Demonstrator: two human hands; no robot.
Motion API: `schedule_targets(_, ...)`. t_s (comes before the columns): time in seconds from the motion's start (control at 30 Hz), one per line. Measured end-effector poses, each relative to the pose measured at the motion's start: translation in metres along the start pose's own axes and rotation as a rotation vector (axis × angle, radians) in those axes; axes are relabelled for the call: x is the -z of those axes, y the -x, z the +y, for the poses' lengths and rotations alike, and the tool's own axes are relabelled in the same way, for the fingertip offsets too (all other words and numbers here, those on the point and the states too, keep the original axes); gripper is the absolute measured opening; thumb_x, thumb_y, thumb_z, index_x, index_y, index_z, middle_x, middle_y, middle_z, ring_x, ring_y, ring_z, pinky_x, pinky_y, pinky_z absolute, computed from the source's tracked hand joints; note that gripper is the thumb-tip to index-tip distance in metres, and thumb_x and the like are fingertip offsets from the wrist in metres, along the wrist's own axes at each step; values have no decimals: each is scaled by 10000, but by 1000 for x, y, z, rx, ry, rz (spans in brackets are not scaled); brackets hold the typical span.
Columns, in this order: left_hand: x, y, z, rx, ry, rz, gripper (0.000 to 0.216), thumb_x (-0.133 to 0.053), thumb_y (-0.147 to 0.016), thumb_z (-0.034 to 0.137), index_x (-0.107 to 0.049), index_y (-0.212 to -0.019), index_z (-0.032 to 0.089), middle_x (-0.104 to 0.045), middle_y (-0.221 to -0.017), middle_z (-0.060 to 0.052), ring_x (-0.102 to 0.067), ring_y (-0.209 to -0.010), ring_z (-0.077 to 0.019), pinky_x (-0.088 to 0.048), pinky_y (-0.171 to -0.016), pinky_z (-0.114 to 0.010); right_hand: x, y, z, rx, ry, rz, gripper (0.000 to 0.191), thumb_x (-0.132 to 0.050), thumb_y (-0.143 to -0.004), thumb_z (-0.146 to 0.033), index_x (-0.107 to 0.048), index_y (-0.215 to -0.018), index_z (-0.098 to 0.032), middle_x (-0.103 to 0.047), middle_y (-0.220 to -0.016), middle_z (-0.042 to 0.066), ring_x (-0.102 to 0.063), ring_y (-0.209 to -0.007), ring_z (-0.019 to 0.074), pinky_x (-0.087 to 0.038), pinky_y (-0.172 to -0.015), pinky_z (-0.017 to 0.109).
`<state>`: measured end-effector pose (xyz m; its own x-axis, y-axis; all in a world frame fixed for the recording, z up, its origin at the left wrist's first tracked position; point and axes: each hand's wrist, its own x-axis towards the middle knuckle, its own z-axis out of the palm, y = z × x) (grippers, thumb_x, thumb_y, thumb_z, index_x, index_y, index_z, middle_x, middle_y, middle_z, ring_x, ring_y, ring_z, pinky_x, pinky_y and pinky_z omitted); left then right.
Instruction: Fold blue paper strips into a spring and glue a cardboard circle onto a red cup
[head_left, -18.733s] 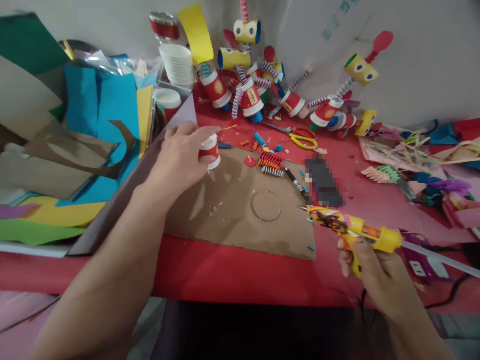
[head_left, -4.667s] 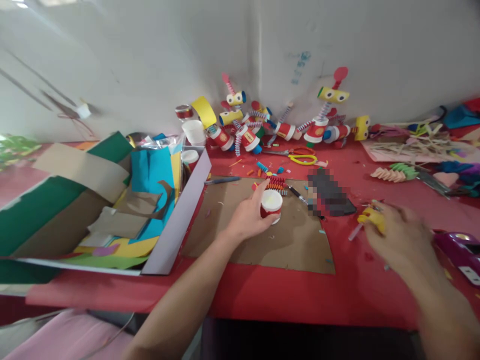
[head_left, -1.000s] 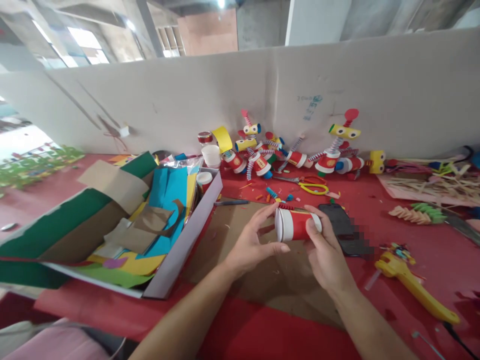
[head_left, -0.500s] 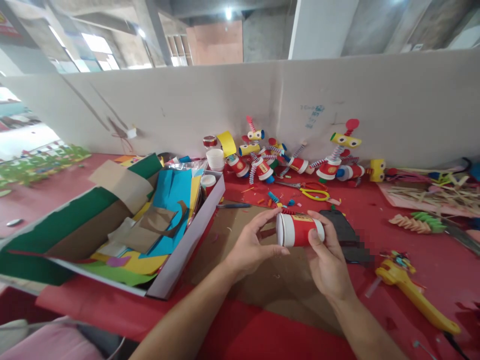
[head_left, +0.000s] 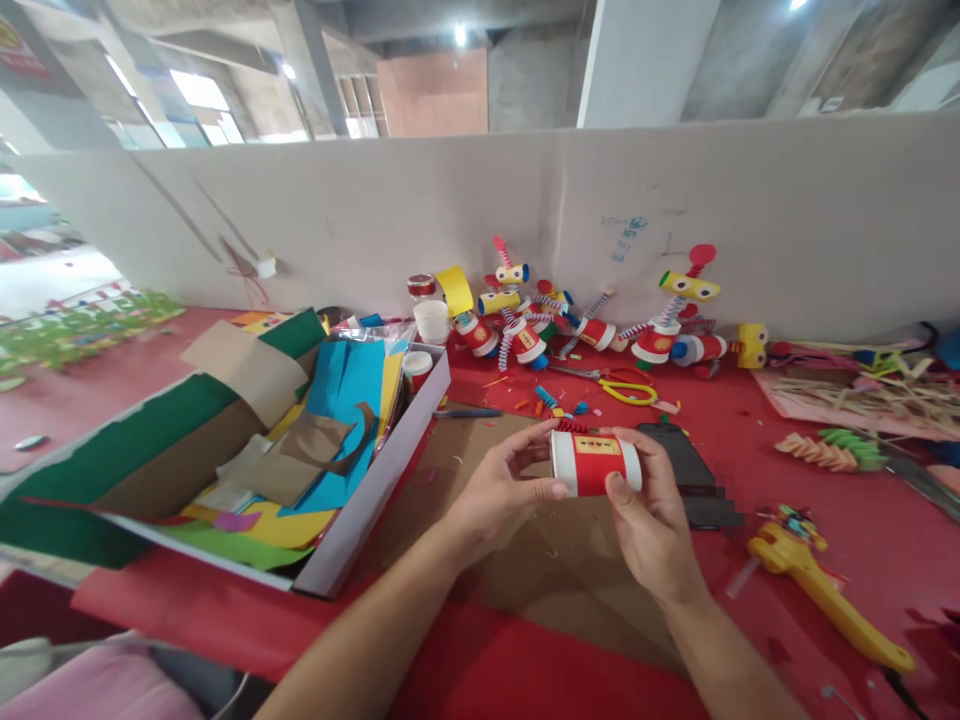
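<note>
A white paper cup with a red band and a small yellow label lies sideways in the air between my hands, over a brown cardboard sheet. My left hand grips its left end, thumb in front and fingers behind. Around the right end, my right hand is closed, its thumb pressed on the red band. The label faces up and toward me. Just behind the cup, a red folded-paper spring shows in part.
On the left stands an open box of coloured paper. Paper-cup figures line the back wall, with yellow-handled scissors before them. A dark phone and a yellow glue gun lie at right.
The cup has turned in my hands, so its yellow label now shows more fully on the near side. Both hands keep hold of it.
</note>
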<state>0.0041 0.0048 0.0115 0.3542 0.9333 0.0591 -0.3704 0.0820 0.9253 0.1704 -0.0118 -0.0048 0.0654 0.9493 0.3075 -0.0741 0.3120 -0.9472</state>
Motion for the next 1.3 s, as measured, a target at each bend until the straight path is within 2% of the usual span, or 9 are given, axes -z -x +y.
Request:
schedule_targets(0.2,-1,0,0,-36,8,4,750,-798,-548,137,-523,-1232,275,-559,-1218,-114,-575,-1010,-256,-473,-822,-397,-2,-1,-6,-42,-98,-52,413,-537,-841,-343,-424,-1237,-311,-448,-1321,63,-510,-1110,235,-428,-928,428)
schedule_targets(0.43,-3,0,-2,-134,-41,5,780,-812,-532,152,-519,-1237,312,-461,-1343,-97,-462,-1180,-303,-412,-933,-449,1,-2,-3,-144,-159,-45,466,-605,-807,-301,-424,-1235,-336,-540,-1191,39,-557,-1020,205,-455,-895,407)
schedule_targets(0.53,-1,1,-3,-82,29,1,761,-778,-599,199,-471,-1285,318,-428,-1371,-104,-416,-1221,-306,-399,-943,-450,2,-2,-4,-34,-84,-49,435,-637,-784,-257,-457,-1174,-323,-469,-1253,44,-510,-1102,215,-443,-927,414)
schedule_targets(0.63,3,1,-2,-27,38,-22,691,-750,-632,165,-495,-1265,277,-514,-1270,-112,-483,-1139,-272,-431,-890,-394,1,-1,-8,111,32,-93,383,-642,-772,-202,-480,-1105,-299,-418,-1276,56,-424,-1209,239,-442,-945,421)
schedule_targets(0.83,3,-1,1,-24,194,-80,653,-742,-634,163,-518,-1245,216,-536,-1232,-108,-521,-1071,-218,-412,-900,-321,-3,6,-2,482,420,-148,460,-607,-766,-82,-461,-1159,-271,-458,-1246,89,-443,-1195,263,-409,-977,496)
schedule_targets(1.0,-4,0,-7,3,290,-97,849,-802,-505,100,-449,-1256,279,-517,-1244,-83,-547,-989,-201,-445,-816,-309,-8,12,6,701,677,-187,579,-544,-774,1,-430,-1259,-293,-465,-1260,79,-385,-1256,263,-377,-1014,491)
schedule_targets(1.13,0,0,-8,-31,325,-59,792,-752,-528,57,-450,-1220,298,-530,-1212,-55,-551,-977,-191,-448,-806,-302,-3,10,-1,527,488,-255,578,-615,-782,-195,-393,-1310,-273,-418,-1328,95,-371,-1264,288,-335,-1038,505)
schedule_targets(1.2,5,1,-4,-9,412,-78,684,-713,-594,152,-465,-1220,276,-526,-1222,-64,-553,-999,-214,-445,-841,-346,1,5,-4,331,301,-181,484,-557,-828,-309,-425,-1290,-252,-418,-1339,106,-396,-1247,289,-336,-1031,498)
schedule_targets(1.3,10,1,0,35,503,-119,651,-667,-631,271,-464,-1248,237,-515,-1256,-96,-543,-1051,-268,-425,-887,-415,3,-4,-2,8,-10,-84,305,-432,-901,-361,-530,-1166,-246,-559,-1203,97,-543,-1088,252,-436,-922,447)
